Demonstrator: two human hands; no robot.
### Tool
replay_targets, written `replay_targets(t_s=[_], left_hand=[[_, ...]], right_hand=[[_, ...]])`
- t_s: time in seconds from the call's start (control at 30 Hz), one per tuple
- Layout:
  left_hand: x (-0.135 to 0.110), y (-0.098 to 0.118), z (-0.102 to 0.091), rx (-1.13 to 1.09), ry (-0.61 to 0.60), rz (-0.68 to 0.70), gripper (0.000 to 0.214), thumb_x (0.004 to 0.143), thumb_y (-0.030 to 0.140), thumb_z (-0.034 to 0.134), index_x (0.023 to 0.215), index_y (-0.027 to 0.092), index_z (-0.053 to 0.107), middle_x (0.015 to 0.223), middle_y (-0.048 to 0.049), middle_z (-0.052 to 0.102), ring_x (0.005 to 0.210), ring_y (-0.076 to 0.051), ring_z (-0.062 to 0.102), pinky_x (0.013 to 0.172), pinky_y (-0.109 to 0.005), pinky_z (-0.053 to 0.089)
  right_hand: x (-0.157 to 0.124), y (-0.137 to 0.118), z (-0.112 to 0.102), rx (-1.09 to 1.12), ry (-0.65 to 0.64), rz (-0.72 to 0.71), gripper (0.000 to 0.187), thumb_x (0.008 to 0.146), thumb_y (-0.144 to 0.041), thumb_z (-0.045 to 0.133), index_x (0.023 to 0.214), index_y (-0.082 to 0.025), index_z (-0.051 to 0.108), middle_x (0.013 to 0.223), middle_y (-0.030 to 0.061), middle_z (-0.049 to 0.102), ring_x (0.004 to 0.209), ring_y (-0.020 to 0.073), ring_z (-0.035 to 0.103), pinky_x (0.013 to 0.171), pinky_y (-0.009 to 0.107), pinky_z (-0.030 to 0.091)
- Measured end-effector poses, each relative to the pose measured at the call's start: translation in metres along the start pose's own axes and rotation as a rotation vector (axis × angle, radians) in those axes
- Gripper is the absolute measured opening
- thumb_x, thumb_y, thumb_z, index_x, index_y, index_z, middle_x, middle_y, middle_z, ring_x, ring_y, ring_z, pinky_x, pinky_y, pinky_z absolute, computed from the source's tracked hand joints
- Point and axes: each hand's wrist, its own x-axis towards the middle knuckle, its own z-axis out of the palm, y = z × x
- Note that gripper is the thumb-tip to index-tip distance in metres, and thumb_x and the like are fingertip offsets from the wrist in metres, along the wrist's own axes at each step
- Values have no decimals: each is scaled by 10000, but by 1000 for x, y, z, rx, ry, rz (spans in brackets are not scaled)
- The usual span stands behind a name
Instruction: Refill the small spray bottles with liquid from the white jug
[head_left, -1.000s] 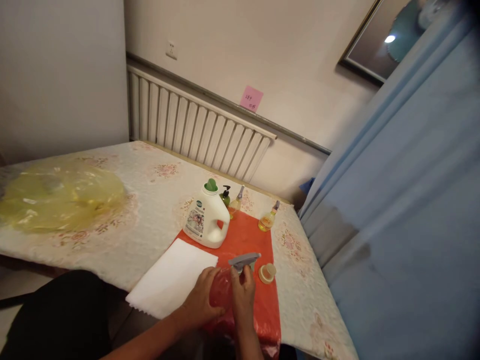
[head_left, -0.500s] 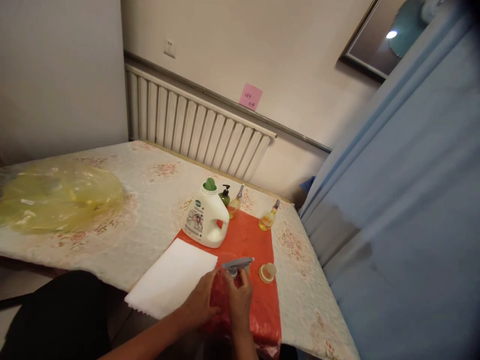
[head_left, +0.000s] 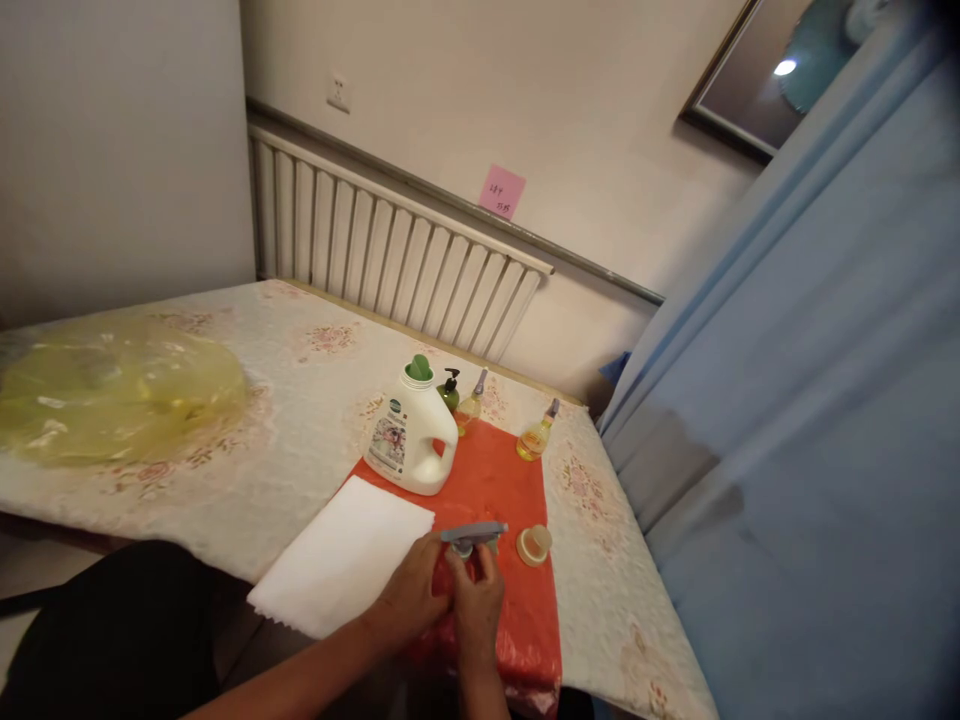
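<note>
A grey trigger spray head (head_left: 475, 532) shows above my two hands over the red plastic sheet (head_left: 517, 480). My left hand (head_left: 414, 590) is closed at its left end and side. The fingers of my right hand (head_left: 478, 597) pinch just under the spray head, around its collar. Whatever body lies below the spray head is mostly hidden by my hands. To the right, a translucent cap (head_left: 534, 545) lies on the red sheet. A white jug with a handle (head_left: 412, 440) and a green spout stands behind my hands, near a folded white cloth (head_left: 345, 555).
Behind the jug stand a green pump bottle (head_left: 449, 391) and a clear spray bottle (head_left: 470, 408). Another spray bottle with yellow liquid (head_left: 535, 438) is at the sheet's right edge. A yellow plastic bag (head_left: 120, 390) lies left on the floral tablecloth (head_left: 300, 360). A blue curtain (head_left: 787, 400) hangs right.
The spray head has turned slightly and sits a little lower and to the left. My left hand has shifted a little to the right, closer to the right hand. Other objects stay put.
</note>
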Motion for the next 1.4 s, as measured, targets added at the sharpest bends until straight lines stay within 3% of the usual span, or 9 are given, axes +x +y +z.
replay_targets(t_s=[0.4,0.63,0.8,1.2,1.4], left_hand=[[-2,-6,-2,-23,-16,-6,557,750,244,648,1292,226,525,1275,-87,599,1179,-273,556,1039,-423,444],[-3,-8,-1,-34,-38,42,533,742,165,623,1263,217,523,1239,-82,598,1167,-248,555,1043,-402,437],[-4,-6,-3,-4,-44,44,471,763,182,613,1225,221,537,1200,-82,608,1128,-243,570,1010,-397,462],[-3,-7,-3,-19,-54,70,522,779,276,648,1277,218,507,1244,-99,590,1169,-263,552,1043,-417,439],[-3,-5,-3,-27,-54,61,538,765,264,645,1280,218,500,1246,-103,591,1175,-274,552,1044,-423,440]], right_hand=[[-1,1,-3,107,-124,-67,309,862,-348,560,1095,-180,672,1076,79,721,1010,230,645,881,325,486],[-3,-6,-1,16,-70,-45,260,749,-258,653,995,-177,682,964,59,733,900,225,657,824,308,485],[-4,-10,-2,-13,-15,-71,154,766,-269,647,897,-194,678,869,28,715,809,198,635,747,273,469],[-3,-18,-6,44,-112,-29,189,831,-333,588,911,-198,692,935,36,727,852,208,644,750,274,478],[-1,-11,-5,46,-120,-71,213,823,-320,594,963,-197,696,971,44,731,910,220,657,814,297,487]])
